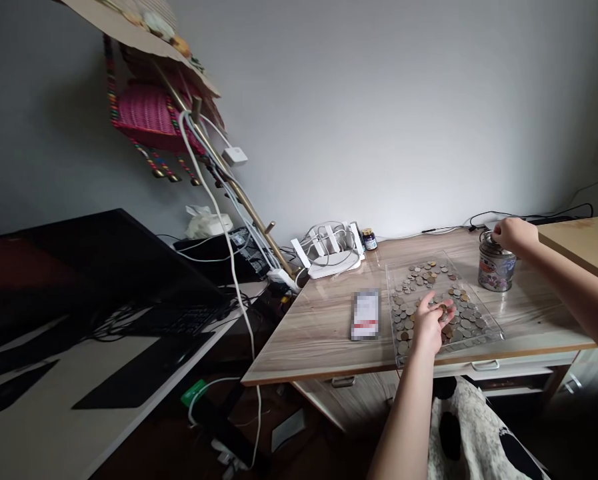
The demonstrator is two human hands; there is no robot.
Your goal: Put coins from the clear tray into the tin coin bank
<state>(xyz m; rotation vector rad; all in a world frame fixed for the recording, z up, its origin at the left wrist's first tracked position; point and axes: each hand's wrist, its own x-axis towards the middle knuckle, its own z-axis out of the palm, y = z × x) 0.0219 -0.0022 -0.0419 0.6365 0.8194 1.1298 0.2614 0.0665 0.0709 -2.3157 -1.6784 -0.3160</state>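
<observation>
Many coins (469,313) lie spread in a shallow clear plastic tray (451,267) on the wooden desk. Over the tray's near part, my left hand (427,327) is turned partly palm up, its fingers curled around a few coins. To the right of the tray stands a round patterned metal tin (497,270), upright. At the tin's top, my right hand (517,235) is closed with the knuckles up. Its fingertips are hidden behind the hand, so what they hold does not show.
A phone (365,315) with a blurred screen lies left of the tray. Behind it stand a white router (333,260) with cables and a small dark jar (369,239). A cardboard-coloured board (583,243) is at the right. A monitor (103,280) occupies the left desk.
</observation>
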